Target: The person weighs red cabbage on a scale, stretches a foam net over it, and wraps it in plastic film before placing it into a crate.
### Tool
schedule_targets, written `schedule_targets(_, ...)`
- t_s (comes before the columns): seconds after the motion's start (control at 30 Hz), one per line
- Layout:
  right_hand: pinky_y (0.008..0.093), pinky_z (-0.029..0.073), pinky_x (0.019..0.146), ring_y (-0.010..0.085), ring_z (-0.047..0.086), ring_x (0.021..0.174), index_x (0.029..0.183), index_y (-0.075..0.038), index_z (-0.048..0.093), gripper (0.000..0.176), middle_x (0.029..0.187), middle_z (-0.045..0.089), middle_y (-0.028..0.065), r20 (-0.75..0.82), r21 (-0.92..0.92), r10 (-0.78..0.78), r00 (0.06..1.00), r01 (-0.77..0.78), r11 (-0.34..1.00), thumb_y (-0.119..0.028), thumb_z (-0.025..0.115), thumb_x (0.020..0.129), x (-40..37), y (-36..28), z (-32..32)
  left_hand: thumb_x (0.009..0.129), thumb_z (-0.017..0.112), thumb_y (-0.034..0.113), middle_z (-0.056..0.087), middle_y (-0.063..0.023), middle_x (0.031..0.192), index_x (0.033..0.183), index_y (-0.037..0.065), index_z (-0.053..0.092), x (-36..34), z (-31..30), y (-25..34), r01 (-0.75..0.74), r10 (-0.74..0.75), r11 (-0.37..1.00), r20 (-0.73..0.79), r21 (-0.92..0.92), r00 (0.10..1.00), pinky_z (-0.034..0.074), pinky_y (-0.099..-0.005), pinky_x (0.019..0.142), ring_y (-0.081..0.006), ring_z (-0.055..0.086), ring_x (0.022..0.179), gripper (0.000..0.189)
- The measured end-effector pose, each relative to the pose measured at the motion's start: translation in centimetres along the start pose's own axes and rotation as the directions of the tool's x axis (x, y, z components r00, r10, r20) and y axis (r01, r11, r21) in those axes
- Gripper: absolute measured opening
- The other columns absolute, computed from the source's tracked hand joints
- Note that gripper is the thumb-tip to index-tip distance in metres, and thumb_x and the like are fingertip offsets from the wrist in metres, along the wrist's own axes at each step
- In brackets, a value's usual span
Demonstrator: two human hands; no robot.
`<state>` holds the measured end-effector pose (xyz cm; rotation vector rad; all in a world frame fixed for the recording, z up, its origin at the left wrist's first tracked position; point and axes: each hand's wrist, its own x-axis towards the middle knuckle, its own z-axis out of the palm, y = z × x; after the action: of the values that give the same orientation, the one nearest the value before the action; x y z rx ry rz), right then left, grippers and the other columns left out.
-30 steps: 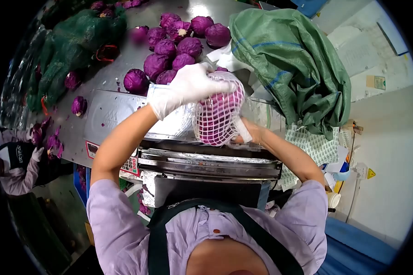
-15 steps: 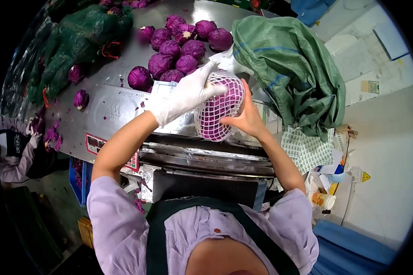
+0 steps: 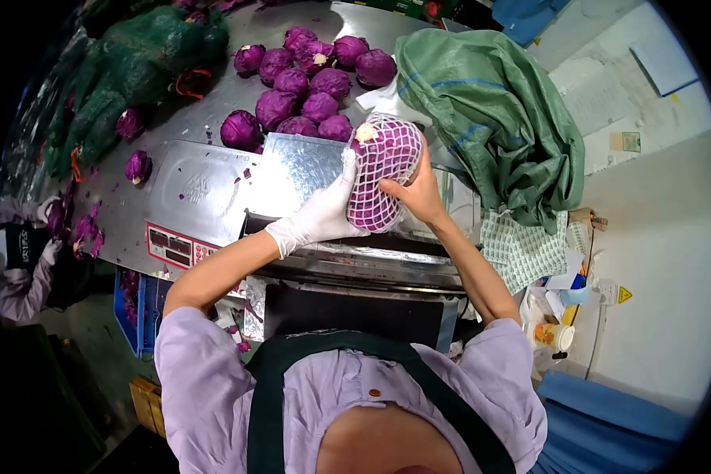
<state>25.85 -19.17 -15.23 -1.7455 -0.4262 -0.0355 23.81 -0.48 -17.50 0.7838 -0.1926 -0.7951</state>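
Between my two hands is a bundle of purple cabbage in a white foam net, held upright over the near edge of the steel table. My left hand, in a white glove, supports its left side and lower end. My bare right hand grips the right side, thumb across the net. A pale cut stem shows at the bundle's top. Just beyond lie several loose purple cabbages. A shiny metal plate sits left of the bundle, beside a weighing scale with a red-framed display.
A green woven sack lies to the right, above a patterned sheet. Dark green net bags fill the far left. Another person's gloved hands handle cabbage at the left edge. A blue crate stands below the table.
My left hand has moved from the top front of the netted cabbage down to its lower left side, uncovering the stem. My right hand keeps its grip.
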Motion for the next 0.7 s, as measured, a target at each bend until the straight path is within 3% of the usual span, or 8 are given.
schedule_targets(0.13,0.0344,0.038,0.095,0.0246,0.049,0.112,0.137,0.004,0.008,0.114,0.125,0.044,0.0187,-0.036,0.024,-0.043,0.998,0.043,0.999,-0.042,0.08,0.06,-2.0,-4.0,0.0,0.083,0.033,0.062,0.045,-0.004,0.127,0.13,0.012,0.038,-1.9,0.7,-1.8,-0.131,0.155,0.957,-0.074,0.26,0.985,0.036,-0.0411,0.098,-0.0217,0.043,0.116,0.068)
schedule_targets(0.23,0.0329,0.041,0.092,0.0216,0.051,0.107,0.134,0.005,0.016,0.105,0.121,0.047,0.0171,-0.062,0.11,0.091,0.994,-0.083,0.99,-0.038,0.079,0.062,-4.7,-9.2,-0.3,0.064,0.077,0.03,0.045,-0.0245,0.119,0.134,-0.002,-0.017,-8.5,10.1,3.5,-0.261,0.382,0.015,0.236,0.965,0.894,0.044,-0.032,0.088,-0.0308,0.053,0.104,0.122)
schedule_targets(0.33,0.0325,0.043,0.09,0.0202,0.052,0.105,0.126,0.004,0.032,0.078,0.115,0.051,0.0162,0.214,0.26,0.36,0.908,-0.408,0.875,-0.048,0.063,0.076,-8.8,-13.0,0.1,0.056,0.08,0.037,0.046,-0.0256,0.122,0.136,-0.007,-0.006,-13.8,16.6,5.4,0.119,0.098,0.294,-0.154,0.948,0.983,0.036,-0.0304,0.097,-0.0308,0.051,0.109,0.125)
schedule_targets(0.47,0.0328,0.047,0.089,0.021,0.057,0.102,0.118,-0.001,0.048,0.059,0.115,0.055,0.013,0.635,0.234,0.692,0.343,-0.939,0.251,-0.051,0.042,0.087,-16.4,-15.6,2.7,0.076,0.065,0.04,0.063,-0.0171,0.078,0.104,-0.008,0.054,-16.0,18.7,6.2,0.582,-0.435,0.753,-0.432,0.307,0.79,0.053,-0.028,0.044,-0.0206,0.064,0.056,0.056)
schedule_targets(0.57,0.0338,0.048,0.089,0.0206,0.057,0.102,0.123,-0.004,0.046,0.058,0.12,0.052,0.0147,0.789,0.272,0.6,0.136,-0.952,-0.143,-0.051,0.035,0.09,-21.8,-14.9,5.8,0.078,0.065,0.041,0.06,-0.0108,0.06,0.076,-0.001,0.063,-16.5,15.4,0.9,0.701,-0.46,0.675,-0.61,0.231,0.645,0.046,-0.0264,0.032,-0.0166,0.057,0.042,0.042)
schedule_targets(0.6,0.0337,0.049,0.089,0.0197,0.057,0.102,0.123,-0.005,0.045,0.054,0.121,0.051,0.0147,0.753,0.321,0.568,0.333,-0.939,0.125,-0.047,0.036,0.091,-23.9,-12.8,6.5,0.077,0.066,0.04,0.059,-0.0098,0.059,0.073,-0.001,0.064,-17.0,14.2,-0.4,0.758,-0.485,0.561,-0.609,0.333,0.627,0.044,-0.0263,0.032,-0.0156,0.057,0.042,0.041)
schedule_targets(0.63,0.0346,0.051,0.085,0.0208,0.058,0.101,0.124,-0.005,0.045,0.05,0.116,0.054,0.0143,0.788,0.355,0.593,0.166,-0.91,-0.217,-0.043,0.036,0.092,-24.8,-10.6,7.6,0.077,0.067,0.039,0.059,-0.0087,0.058,0.071,0.0,0.064,-17.5,12.7,-1.3,0.788,-0.502,0.441,-0.609,0.431,0.614,0.042,-0.0261,0.032,-0.0146,0.056,0.042,0.04)
schedule_targets(0.7,0.0382,0.056,0.073,0.0248,0.06,0.096,0.115,-0.002,0.052,0.04,0.111,0.057,0.0148,0.891,0.335,0.378,0.25,-0.925,-0.177,-0.03,0.032,0.095,-25.1,-8.9,7.6,0.08,0.065,0.03,0.059,-0.0071,0.057,0.073,-0.002,0.064,-18.1,9.8,-3.5,0.8,-0.572,0.477,-0.562,0.364,0.597,0.041,-0.0255,0.031,-0.0131,0.054,0.04,0.032)
